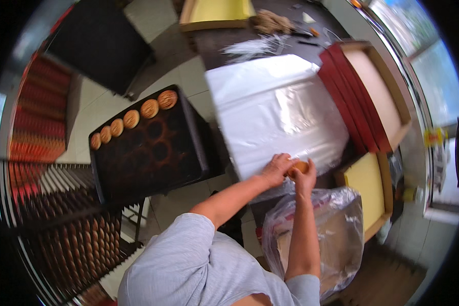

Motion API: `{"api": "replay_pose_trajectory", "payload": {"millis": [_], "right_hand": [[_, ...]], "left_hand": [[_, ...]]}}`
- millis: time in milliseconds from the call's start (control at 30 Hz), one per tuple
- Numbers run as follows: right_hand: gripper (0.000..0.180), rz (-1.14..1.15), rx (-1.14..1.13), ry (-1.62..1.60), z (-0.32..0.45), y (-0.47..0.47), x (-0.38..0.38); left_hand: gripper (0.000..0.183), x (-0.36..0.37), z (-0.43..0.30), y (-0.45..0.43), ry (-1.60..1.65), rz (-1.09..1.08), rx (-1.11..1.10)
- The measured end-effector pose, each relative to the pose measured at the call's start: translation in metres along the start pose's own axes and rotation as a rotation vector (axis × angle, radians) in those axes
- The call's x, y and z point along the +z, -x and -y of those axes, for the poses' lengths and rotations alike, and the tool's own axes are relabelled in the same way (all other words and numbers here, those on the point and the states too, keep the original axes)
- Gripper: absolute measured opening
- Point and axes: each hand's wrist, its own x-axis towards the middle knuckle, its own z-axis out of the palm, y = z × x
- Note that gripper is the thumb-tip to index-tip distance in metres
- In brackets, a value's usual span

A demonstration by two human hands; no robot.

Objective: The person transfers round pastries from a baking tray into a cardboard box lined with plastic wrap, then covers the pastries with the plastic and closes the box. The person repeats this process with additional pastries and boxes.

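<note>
Both my hands hold round baked pastry point(300, 167) between them, over the near edge of a stack of clear plastic sheets or bags point(252, 114). My left hand point(278, 169) has its fingers on the pastry's left side. My right hand point(306, 179) grips it from the right and below. Fingers hide part of the pastry, and whether it is one piece or more I cannot tell. To the left, a dark baking tray point(137, 160) bears a row of several round golden pastries point(131, 119) along its far edge.
Dark red folded card point(352, 103) and an open carton point(397, 103) lie right of the plastic. A yellow-lined box point(363, 179) and a plastic-wrapped carton point(329, 244) are nearer. White ties point(252, 46) lie beyond. A rack of filled trays point(80, 244) stands at the lower left.
</note>
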Motion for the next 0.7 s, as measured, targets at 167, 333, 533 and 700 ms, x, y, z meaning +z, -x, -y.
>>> {"api": "replay_pose_trajectory", "payload": {"millis": [167,333,533,700], "right_hand": [[0.056,0.289,0.258,-0.77,0.055,0.005,0.013],[0.045,0.926,0.594,-1.568,0.096,0.046,0.066],[0.054,1.219,0.833,-1.498,0.176,0.113,0.187],[0.052,0.918,0.472,-1.08,0.266,0.104,0.301]], "left_hand": [[0.064,-0.056,0.013,0.067,0.264,-0.362,-0.37],[0.049,-0.191,0.049,0.182,1.777,-0.498,-0.417],[0.053,-0.304,0.121,0.297,1.659,-1.045,-0.621],[0.06,-0.408,0.182,0.275,1.021,-1.15,-0.83]]}}
